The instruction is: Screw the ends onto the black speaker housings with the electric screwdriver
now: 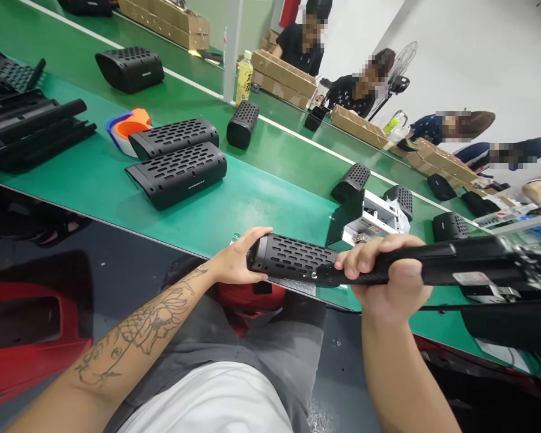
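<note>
Black plastic with rows of slots forms the long housing [297,255] whose left end the left hand [237,258] grasps, its fingers [259,232] spread around that end. On the other side, the right hand [390,273] is wrapped around a black cylindrical tool [437,261], which runs away from these fingers to the right; whether the right fingertips touch the housing, I cannot tell. Just beyond the right hand stands a white metal bracket [363,225]. Past the left fingers, on the green worktop [261,192], two slotted cases [180,174] lie side by side, with an orange and purple item [128,129] behind them. Farther left of the left hand are stacked black parts [31,129]. Well beyond both hands stand a yellow bottle [244,81] and cardboard boxes [284,78], with several people [300,51] seated behind the boxes.
</note>
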`<state>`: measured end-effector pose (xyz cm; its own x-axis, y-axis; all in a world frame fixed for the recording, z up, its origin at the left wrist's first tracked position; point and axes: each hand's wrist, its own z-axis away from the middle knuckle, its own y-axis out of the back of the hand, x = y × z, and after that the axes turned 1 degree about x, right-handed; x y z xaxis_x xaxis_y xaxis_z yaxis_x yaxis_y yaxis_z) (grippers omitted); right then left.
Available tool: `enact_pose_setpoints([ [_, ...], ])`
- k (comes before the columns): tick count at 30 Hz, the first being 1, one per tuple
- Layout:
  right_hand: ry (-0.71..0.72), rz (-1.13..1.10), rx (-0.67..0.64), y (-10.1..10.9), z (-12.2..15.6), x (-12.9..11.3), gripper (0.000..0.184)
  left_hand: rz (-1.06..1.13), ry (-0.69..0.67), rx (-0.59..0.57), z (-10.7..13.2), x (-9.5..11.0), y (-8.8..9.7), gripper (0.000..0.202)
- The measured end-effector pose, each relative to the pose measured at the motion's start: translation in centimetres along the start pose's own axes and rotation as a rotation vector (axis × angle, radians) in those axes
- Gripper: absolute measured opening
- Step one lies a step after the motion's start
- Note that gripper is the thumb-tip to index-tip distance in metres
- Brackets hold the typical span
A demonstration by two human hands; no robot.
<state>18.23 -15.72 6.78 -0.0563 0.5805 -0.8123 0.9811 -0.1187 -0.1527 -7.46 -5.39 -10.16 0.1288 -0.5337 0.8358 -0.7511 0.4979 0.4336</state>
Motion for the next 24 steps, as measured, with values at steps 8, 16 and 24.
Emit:
enact_pose_setpoints([
  [8,-0.084,-0.005,-0.048,-0.5,-0.3,1.6,0.031,-0.014,-0.042,0.012,-0.1,-0.6,-0.3,0.116],
  [16,-0.145,0.006,-0.101,-0.9,-0.3,1.7,0.036,-0.032,-0.027,0.009,-0.3,-0.5,-0.3,0.115],
  [24,-0.167,-0.034,-0.177,-0.6,0.0,1.9,0.031,-0.031,-0.009,0.000,-0.3,-0.2,-0.2,0.115],
])
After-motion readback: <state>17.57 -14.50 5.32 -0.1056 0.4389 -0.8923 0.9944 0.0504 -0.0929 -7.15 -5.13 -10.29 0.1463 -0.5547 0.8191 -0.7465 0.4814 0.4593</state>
